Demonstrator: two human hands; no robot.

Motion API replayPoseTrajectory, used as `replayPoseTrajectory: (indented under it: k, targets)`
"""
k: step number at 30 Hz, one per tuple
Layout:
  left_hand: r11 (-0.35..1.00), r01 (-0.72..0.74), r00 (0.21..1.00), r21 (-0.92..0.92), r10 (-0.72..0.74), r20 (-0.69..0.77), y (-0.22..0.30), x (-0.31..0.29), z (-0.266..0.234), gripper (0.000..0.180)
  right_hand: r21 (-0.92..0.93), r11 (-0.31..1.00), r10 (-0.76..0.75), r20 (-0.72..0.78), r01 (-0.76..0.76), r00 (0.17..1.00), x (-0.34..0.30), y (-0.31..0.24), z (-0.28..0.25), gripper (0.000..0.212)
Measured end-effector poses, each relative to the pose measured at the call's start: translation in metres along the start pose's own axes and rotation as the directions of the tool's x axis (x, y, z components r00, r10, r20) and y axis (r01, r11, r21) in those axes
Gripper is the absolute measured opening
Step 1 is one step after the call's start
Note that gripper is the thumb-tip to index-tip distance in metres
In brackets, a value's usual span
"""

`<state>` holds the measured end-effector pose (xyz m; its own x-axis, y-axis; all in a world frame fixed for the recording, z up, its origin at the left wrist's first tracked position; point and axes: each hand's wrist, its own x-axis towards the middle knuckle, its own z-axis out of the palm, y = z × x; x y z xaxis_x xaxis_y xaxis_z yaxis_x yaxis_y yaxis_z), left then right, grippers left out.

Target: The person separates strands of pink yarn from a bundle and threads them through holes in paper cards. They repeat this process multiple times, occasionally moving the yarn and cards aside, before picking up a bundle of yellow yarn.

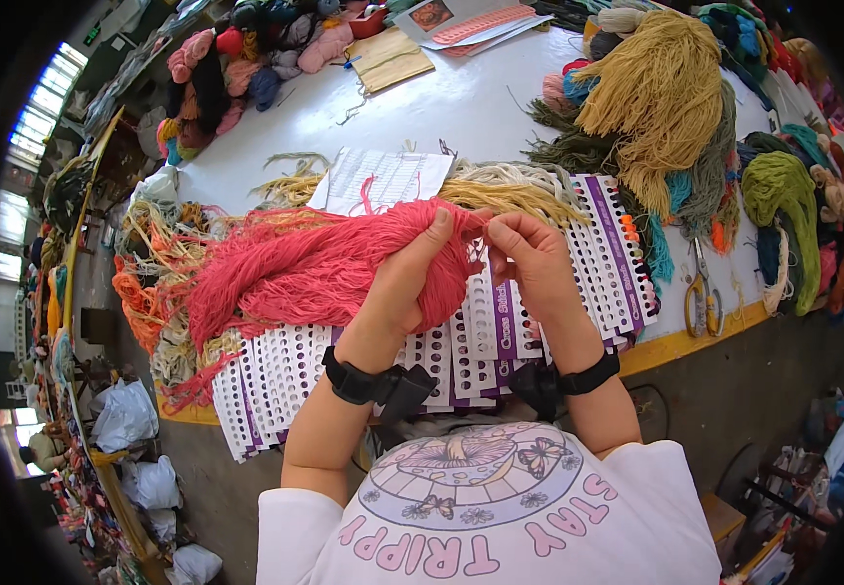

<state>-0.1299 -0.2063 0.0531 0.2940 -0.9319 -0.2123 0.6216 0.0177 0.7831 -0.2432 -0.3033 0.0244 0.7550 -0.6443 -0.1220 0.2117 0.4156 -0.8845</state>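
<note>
A big hank of coral-pink embroidery thread (295, 268) lies across the middle of the table, its loose ends spread to the left. My left hand (404, 278) is closed around its right end, thumb on top. Just to the right, my right hand (531, 255) pinches a few strands pulled from that end, fingertips pressed together. Beneath the hank and both hands lie many overlapping white cards with punched holes and purple strips (602, 258). A printed sheet (383, 180) rests behind the hank, on bundles of yellow and cream thread (514, 195).
Scissors (703, 297) lie near the table's front right edge. Heaped thread, including a tan hank (661, 93) and a green hank (783, 210), covers the right side. Yarn balls (266, 58) are piled at the far left. A wooden board (390, 60) lies at the back. White plastic bags (124, 414) stand left, below.
</note>
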Motion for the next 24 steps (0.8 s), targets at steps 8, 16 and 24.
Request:
replayPoseTrajectory:
  k: [8,16,24]
  targets:
    - [0.998,0.021,1.0,-0.064,-0.02,0.013,-0.001,-0.001,-0.008,0.045,-0.029,0.998,0.046,-0.07,-0.048,0.996,-0.005,-0.007,0.013,0.017]
    - [1.0,-0.001,1.0,-0.014,0.001,0.031,-0.007,0.0,-0.012,0.04,-0.211,0.974,-0.093,-0.025,0.086,0.995,-0.006,-0.001,0.016,0.012]
    - [0.993,-0.089,0.995,0.083,0.086,0.046,0.011,-0.002,-0.03,0.025,0.17,0.955,-0.218,-0.16,0.245,0.963,-0.008,-0.003,0.007,0.011]
